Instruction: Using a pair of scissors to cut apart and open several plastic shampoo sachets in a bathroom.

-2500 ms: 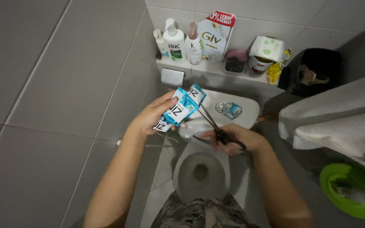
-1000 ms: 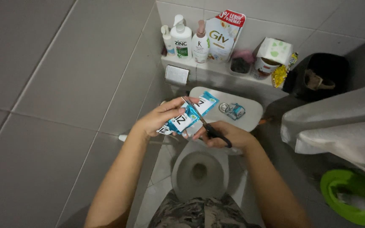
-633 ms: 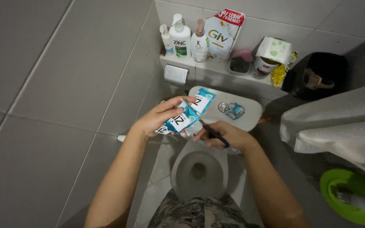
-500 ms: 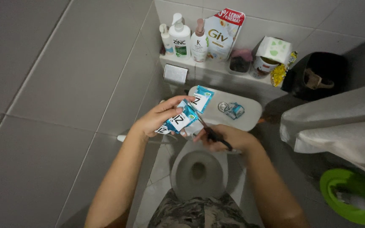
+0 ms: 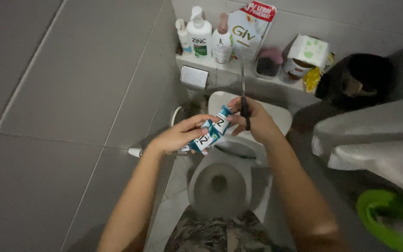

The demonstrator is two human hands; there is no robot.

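Sachets [image 5: 209, 132], a blue-and-white strip of them, sit above the open toilet bowl [image 5: 218, 183], pinched between the thumb and fingers of the left hand [image 5: 181, 136], whose forearm reaches up from the lower left. Fingertips of the right hand [image 5: 250, 120] grip the strip's upper end while the same hand clasps black-handled scissors [image 5: 244, 97], blades closed and pointing straight up. Behind, a tiled ledge [image 5: 211, 65] carries pump bottles [image 5: 199, 33] and a refill pouch [image 5: 249, 32].

A tiled ledge [image 5: 220, 70] carries pump bottles [image 5: 199, 32], a refill pouch [image 5: 249, 30] and a tissue box [image 5: 311, 50].
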